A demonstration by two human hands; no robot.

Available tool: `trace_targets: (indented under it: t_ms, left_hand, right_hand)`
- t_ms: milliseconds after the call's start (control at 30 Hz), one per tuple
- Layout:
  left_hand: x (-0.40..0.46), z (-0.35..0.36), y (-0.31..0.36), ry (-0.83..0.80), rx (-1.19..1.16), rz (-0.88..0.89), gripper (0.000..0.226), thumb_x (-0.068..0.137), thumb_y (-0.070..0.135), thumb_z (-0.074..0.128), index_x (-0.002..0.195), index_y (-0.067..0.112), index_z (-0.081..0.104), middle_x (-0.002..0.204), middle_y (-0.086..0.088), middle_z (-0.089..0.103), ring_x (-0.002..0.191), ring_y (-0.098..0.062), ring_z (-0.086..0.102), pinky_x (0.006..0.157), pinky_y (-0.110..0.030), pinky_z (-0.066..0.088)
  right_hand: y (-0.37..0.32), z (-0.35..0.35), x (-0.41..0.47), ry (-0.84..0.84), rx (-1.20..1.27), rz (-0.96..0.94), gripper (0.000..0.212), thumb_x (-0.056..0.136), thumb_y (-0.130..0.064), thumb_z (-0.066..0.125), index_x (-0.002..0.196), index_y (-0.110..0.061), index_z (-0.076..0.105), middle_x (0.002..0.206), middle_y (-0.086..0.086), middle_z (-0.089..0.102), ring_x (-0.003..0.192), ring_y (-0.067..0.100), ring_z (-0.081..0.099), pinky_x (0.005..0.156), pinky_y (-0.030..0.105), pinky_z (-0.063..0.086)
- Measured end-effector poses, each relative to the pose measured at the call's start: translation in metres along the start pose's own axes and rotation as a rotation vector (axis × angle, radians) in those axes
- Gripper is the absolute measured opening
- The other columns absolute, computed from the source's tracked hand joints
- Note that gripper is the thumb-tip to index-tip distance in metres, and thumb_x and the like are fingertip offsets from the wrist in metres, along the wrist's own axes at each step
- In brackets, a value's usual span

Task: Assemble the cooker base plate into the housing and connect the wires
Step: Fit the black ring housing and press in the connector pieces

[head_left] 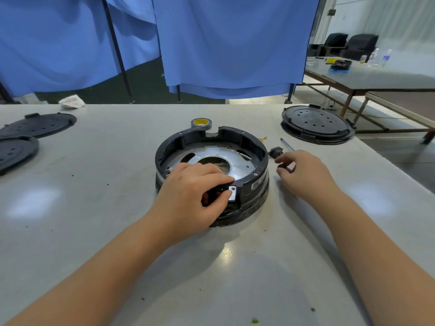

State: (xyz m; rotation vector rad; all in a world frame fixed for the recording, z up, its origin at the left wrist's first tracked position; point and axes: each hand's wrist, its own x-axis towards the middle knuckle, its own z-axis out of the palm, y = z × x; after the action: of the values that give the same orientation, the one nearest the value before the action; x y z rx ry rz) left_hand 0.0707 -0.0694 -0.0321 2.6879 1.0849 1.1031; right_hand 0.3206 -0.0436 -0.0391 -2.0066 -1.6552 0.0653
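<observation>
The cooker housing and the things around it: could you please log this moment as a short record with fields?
housing: black ring at table centre, open side up
base plate: silver disc seated inside
left hand: pinching a small metal-faced part at the near rim
right hand: on a dark item beside the screwdriver
plug: right of housing
tape roll: behind housing

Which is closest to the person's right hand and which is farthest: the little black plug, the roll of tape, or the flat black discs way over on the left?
From the right hand, in the head view:
1. Black plug, just past the fingertips, right of the housing.
2. Roll of tape, behind the housing, toward the curtain.
3. Flat black discs, far across the table at its left edge.
</observation>
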Motion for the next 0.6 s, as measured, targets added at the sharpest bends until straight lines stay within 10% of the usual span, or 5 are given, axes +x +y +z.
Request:
trace_targets:
  t_ms: [167,300,600]
  left_hand:
    - [-0.001,-0.002,-0.004,-0.013,-0.009,0.016,0.023,0.085,0.031,0.065,0.104,0.020,0.074,0.098,0.011,0.068,0.090,-0.009,0.062,0.082,-0.037,0.047]
    - [-0.002,-0.004,-0.006,-0.023,-0.049,0.011,0.033,0.085,0.044,0.062,0.102,0.018,0.074,0.099,0.010,0.068,0.092,-0.010,0.062,0.083,-0.040,0.049]
    - [0.000,-0.009,-0.006,-0.075,-0.137,0.025,0.042,0.085,0.057,0.057,0.101,0.021,0.073,0.097,0.011,0.066,0.089,-0.009,0.061,0.078,-0.041,0.047]
  right_hand:
    - [-0.025,-0.024,-0.011,0.150,0.664,-0.087,0.013,0.087,-0.015,0.066,0.092,-0.026,0.070,0.091,-0.004,0.067,0.061,0.005,0.058,0.060,0.009,0.043]
    - [-0.046,-0.048,-0.029,-0.190,1.112,-0.229,0.016,0.080,-0.014,0.070,0.090,-0.025,0.075,0.086,-0.001,0.073,0.079,0.012,0.069,0.079,0.020,0.054]
    - [-0.060,-0.045,-0.047,-0.489,0.668,-0.470,0.016,0.078,-0.026,0.075,0.093,-0.030,0.074,0.084,-0.007,0.072,0.072,0.014,0.065,0.072,0.037,0.057]
